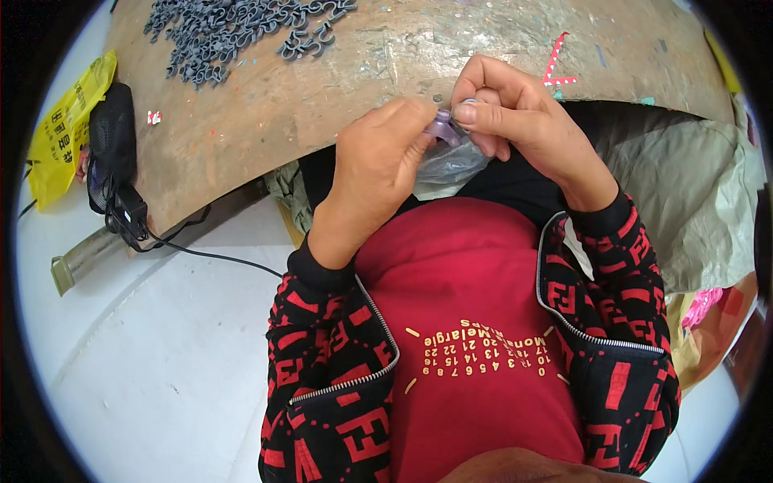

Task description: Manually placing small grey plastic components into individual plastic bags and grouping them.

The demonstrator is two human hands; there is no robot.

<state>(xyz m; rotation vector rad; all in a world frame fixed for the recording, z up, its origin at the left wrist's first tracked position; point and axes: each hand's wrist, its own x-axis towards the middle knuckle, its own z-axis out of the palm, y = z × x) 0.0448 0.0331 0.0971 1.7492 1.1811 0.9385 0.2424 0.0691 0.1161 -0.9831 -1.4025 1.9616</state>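
Left hand (374, 157) grips a purple piece (443, 129). Right hand (527, 117), just beside: hold cannot be determined. Grey clips (217, 40) lie well apart.

Small curved translucent purple plastic-looking piece (442, 129), upper centre of frame: pinched in the left hand (374, 153), partly hidden from me, flared lower end. Just right, tiny pale bluish-white bit (469, 101) in right hand's (522, 113) pinch, mostly covered, shape unclear.
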